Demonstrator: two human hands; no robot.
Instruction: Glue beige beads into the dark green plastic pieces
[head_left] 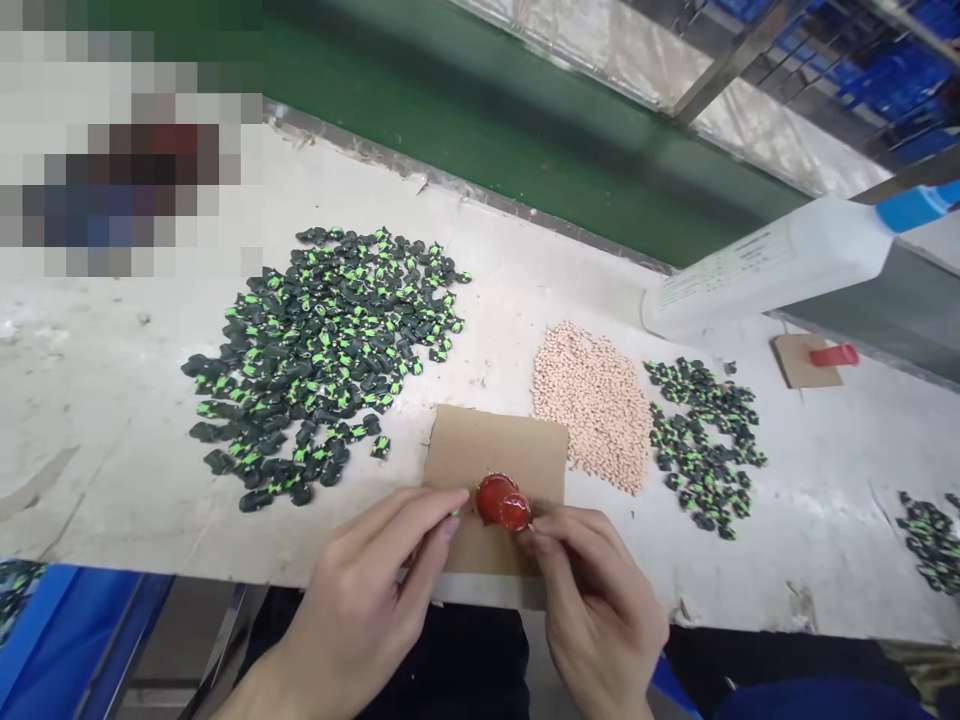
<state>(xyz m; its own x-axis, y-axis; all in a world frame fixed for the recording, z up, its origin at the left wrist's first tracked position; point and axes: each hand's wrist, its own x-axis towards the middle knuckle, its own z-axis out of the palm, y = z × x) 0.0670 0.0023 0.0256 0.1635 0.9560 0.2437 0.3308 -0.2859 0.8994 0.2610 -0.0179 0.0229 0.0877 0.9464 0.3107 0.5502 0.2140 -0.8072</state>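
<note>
1. The left hand [367,575] is pinching a small green piece [454,513], mostly hidden.
2. The right hand [600,605] is pinching a tiny pale object [531,527], too small to identify.
3. Between them, a red cup-like piece [498,492] is standing on cardboard [491,438].
4. Pale pellets [592,405] are lying beyond, between a black-green heap [337,335] and a smaller heap [709,425].
5. A bottle [772,262] is standing farther back.

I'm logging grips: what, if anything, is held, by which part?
Left hand: a small piece showing green, mostly hidden by the fingers; gripped part unclear. Right hand: anything held is too small to identify.
</note>
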